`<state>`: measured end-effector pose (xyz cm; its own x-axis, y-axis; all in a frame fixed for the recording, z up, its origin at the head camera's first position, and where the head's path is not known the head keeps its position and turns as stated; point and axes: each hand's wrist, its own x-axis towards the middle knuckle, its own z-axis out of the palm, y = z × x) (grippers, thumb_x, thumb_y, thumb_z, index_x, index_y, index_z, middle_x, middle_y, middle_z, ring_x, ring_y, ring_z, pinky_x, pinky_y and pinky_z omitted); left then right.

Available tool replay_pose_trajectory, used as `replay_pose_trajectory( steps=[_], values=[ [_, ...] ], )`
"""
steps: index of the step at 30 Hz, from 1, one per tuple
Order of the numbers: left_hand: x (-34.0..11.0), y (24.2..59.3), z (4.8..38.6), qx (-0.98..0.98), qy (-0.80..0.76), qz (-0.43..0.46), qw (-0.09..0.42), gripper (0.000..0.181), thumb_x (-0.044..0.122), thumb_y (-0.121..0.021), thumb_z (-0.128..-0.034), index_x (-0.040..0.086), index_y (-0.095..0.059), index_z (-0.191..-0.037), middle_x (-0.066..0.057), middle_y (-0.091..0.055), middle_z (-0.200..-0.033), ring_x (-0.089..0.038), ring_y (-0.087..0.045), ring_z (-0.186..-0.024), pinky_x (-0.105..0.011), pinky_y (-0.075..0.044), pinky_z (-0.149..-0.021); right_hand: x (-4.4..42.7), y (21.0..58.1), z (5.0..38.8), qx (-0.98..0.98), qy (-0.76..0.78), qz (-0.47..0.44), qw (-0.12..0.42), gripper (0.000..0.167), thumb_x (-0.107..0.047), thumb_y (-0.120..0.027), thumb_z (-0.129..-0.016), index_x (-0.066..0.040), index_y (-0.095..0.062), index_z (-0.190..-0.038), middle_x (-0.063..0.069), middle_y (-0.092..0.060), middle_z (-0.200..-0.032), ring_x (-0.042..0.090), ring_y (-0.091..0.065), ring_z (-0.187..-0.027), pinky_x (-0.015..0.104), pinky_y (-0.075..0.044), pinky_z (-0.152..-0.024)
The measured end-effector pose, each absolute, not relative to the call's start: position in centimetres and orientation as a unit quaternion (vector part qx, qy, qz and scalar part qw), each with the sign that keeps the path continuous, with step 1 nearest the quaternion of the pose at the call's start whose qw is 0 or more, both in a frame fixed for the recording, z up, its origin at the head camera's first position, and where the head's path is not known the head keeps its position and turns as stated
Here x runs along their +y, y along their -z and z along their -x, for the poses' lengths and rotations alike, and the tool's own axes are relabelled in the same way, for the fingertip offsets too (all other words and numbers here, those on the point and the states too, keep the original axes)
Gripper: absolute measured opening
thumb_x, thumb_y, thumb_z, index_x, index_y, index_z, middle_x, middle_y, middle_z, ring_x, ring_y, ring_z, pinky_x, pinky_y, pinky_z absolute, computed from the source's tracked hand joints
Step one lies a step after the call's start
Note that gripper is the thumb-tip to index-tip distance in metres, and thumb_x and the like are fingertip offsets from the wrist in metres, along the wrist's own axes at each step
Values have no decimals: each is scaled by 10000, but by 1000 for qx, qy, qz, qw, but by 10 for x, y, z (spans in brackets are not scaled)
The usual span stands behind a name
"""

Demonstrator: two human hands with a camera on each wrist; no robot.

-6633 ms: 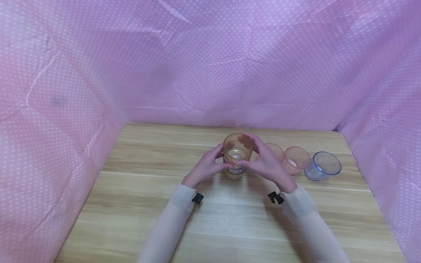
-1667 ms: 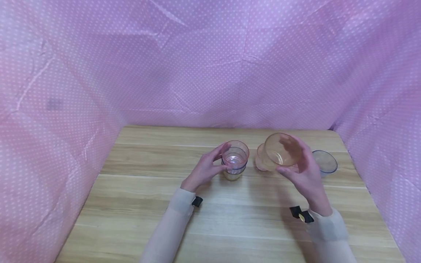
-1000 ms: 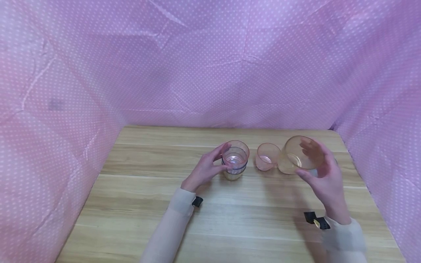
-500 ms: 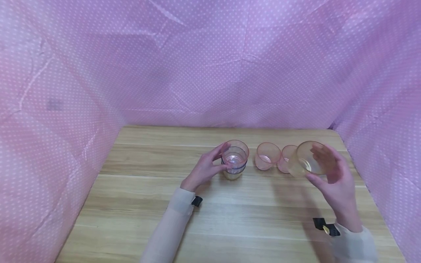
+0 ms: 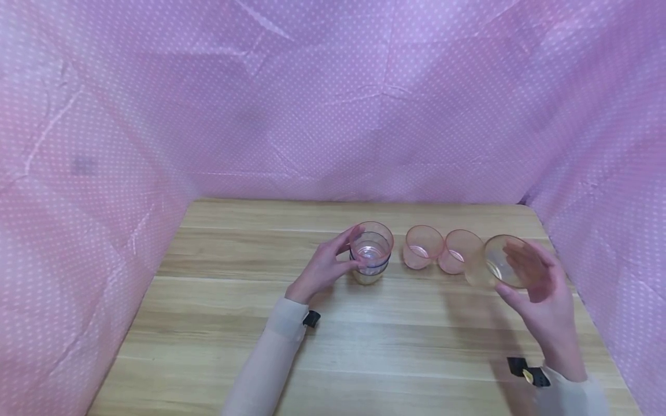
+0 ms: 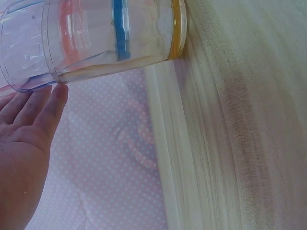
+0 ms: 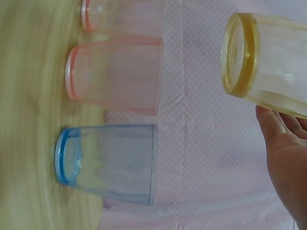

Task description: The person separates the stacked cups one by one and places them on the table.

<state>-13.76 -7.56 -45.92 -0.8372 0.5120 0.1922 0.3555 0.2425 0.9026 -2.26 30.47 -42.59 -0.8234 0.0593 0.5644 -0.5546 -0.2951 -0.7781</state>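
My left hand grips a stack of clear cups upright on the table, thumb at the near side and fingers behind. A pink-rimmed cup tops the stack; in the left wrist view it shows a blue band and a yellow base. Off to the right, my right hand holds a clear yellow cup in the air, tilted, its mouth towards the head camera. Seen from the right wrist, that yellow cup hangs apart from a blue cup standing on the table.
Two pink cups, one beside the other, stand between the stack and the yellow cup. The blue cup is hidden in the head view. Pink dotted cloth rises behind the wooden table and at its sides.
The yellow cup, earlier on top of the stack between both hands, has come off and travelled right in my right hand, past the pink cups. My left hand stays at the stack.
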Motion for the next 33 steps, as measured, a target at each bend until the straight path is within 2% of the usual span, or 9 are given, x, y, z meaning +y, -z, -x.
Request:
replay_pose_trajectory(
  steps=[8,18,26,33],
  values=[
    [-76,459,137,779,-557,-280,69,810,98,-803,-896,105,-397,-1596,-58,-472,-1590,-376,-580,-1322,-545,-493,-1099,317,439,18,-560,-764,-252,196,989,371,-660,-744,76,-236,-1587,309,-487,-1487,341,-500,-1388,335,-372,-1213],
    [-76,458,136,792,-541,-274,69,827,109,-807,-894,132,-387,-1606,-21,-461,-1599,-338,-589,-1319,-412,-492,-1118,324,442,9,-598,-751,-199,195,948,466,-501,-684,148,-255,-1542,262,-515,-1475,288,-515,-1377,288,-394,-1190],
    [-76,457,137,794,-538,-276,69,829,107,-808,-893,150,-389,-1607,-37,-456,-1601,-338,-573,-1337,-411,-484,-1125,328,449,3,-610,-750,-166,194,970,486,-461,-654,137,-270,-1539,227,-538,-1458,259,-521,-1369,262,-405,-1176],
    [-76,456,137,800,-531,-271,68,819,114,-817,-892,155,-407,-1599,-46,-478,-1587,-330,-585,-1325,-366,-478,-1129,334,455,3,-609,-749,-180,190,1058,496,-454,-626,100,-215,-1578,225,-535,-1462,251,-533,-1352,256,-407,-1174]
  ],
)
